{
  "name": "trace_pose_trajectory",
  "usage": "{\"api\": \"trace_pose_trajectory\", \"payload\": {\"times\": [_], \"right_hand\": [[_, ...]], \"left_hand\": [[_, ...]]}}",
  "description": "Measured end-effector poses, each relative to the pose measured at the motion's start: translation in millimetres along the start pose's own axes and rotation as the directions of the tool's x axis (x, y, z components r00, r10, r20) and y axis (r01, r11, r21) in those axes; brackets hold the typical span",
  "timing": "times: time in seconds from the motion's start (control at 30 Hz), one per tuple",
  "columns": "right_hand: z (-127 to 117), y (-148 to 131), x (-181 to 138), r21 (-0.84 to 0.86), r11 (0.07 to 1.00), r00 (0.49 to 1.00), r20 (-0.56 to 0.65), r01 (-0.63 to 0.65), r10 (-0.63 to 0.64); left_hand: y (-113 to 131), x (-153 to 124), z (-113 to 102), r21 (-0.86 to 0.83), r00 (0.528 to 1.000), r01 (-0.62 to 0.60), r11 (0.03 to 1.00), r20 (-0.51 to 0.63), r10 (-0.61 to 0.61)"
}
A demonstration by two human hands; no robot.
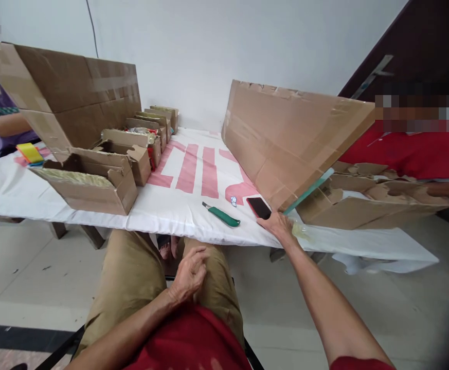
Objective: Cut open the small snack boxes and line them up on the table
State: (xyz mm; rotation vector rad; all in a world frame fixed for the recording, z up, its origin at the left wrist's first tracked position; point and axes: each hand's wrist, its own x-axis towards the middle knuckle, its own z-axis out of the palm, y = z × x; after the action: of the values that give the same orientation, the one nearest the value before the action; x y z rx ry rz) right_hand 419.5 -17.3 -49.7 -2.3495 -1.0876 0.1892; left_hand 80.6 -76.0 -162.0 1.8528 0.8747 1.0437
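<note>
My right hand reaches out to the table's front edge and grips the near end of a smartphone with a dark screen and a red edge. The phone lies at the foot of a tall cardboard panel. My left hand rests on my thigh, fingers loosely extended, holding nothing. A green utility knife lies on the white cloth left of the phone, its blade end pointing left. Between knife and panel lies a small blue-and-white piece, too small to name.
Several small open cardboard boxes line the table's left side before a large carton wall. More open cartons stand right of the panel. One person sits at left, another at right. Pink-marked white cloth covers the table.
</note>
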Motion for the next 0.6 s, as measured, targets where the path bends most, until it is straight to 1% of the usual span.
{"api": "trace_pose_trajectory", "payload": {"times": [0.1,0.17,0.23,0.3,0.37,0.4,0.43,0.47,0.5,0.53,0.57,0.6], "right_hand": [[-9,-4,-12,0.153,0.987,0.997,0.071,-0.041,0.031],[-11,-7,-30,0.288,0.956,0.987,0.163,-0.055,0.008],[-9,-12,-56,0.423,0.904,0.967,0.247,-0.051,-0.062],[-6,-22,-88,0.534,0.845,0.944,0.291,-0.024,-0.157],[-4,-36,-121,0.615,0.789,0.921,0.297,0.017,-0.251],[-4,-44,-137,0.64,0.765,0.911,0.271,0.071,-0.31],[-5,-53,-153,0.649,0.745,0.899,0.221,0.154,-0.379],[-5,-61,-167,0.636,0.724,0.88,0.144,0.267,-0.452],[-6,-69,-182,0.594,0.698,0.849,0.047,0.4,-0.527],[-6,-76,-195,0.522,0.665,0.8,-0.059,0.534,-0.597],[-6,-83,-208,0.431,0.628,0.739,-0.157,0.648,-0.655],[-5,-88,-220,0.341,0.592,0.677,-0.238,0.73,-0.697]], "left_hand": [[15,13,-1,-0.223,0.991,0.118,0.968,-0.042,-0.131],[30,20,1,-0.394,0.972,0.212,0.894,-0.005,-0.233],[47,23,3,-0.548,0.954,0.271,0.792,0.042,-0.298],[64,24,4,-0.663,0.942,0.279,0.695,0.047,-0.333],[82,24,1,-0.755,0.93,0.241,0.61,0.0,-0.367],[91,24,-3,-0.796,0.926,0.205,0.57,-0.031,-0.376],[100,24,-8,-0.833,0.924,0.157,0.531,-0.066,-0.376],[108,23,-14,-0.864,0.924,0.101,0.493,-0.102,-0.368],[116,23,-20,-0.888,0.925,0.044,0.458,-0.137,-0.355],[123,22,-25,-0.904,0.923,-0.009,0.427,-0.172,-0.343],[129,21,-31,-0.914,0.917,-0.06,0.401,-0.209,-0.34],[134,18,-35,-0.92,0.904,-0.105,0.378,-0.247,-0.349]]}}
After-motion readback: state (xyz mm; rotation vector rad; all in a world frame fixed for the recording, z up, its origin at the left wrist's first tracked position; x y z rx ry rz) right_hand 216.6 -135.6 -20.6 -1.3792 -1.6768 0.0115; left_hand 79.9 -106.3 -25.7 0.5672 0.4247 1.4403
